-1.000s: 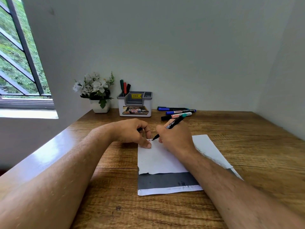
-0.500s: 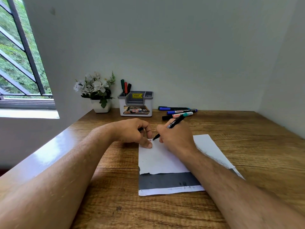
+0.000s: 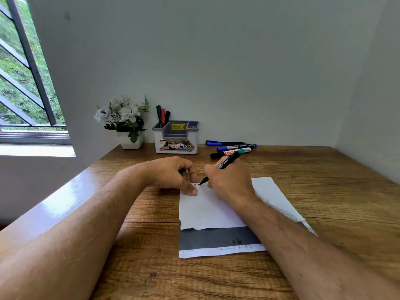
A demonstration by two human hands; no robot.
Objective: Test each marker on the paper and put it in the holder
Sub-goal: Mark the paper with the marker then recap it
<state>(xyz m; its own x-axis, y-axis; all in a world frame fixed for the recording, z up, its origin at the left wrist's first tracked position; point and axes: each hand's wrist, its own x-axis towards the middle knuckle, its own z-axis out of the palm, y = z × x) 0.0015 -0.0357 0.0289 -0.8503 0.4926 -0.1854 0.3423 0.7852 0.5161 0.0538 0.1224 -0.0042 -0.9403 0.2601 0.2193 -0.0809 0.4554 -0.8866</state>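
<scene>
Gripping a black marker [image 3: 225, 165] labelled illegibly — right hand [image 3: 229, 182] — left hand [image 3: 173, 174] curled, pinning paper [image 3: 207, 211].

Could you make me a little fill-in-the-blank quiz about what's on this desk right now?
1. The right hand presses a black marker to the ____.
2. The holder already has ____ markers standing in it.
3. The flowers stand to the ____ of the holder.
4. The left hand pins the sheet's ____ edge.

Missing words: paper; three; left; left

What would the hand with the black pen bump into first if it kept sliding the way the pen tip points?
Probably the left hand, whose thumb presses the paper just beyond the marker tip.
</scene>
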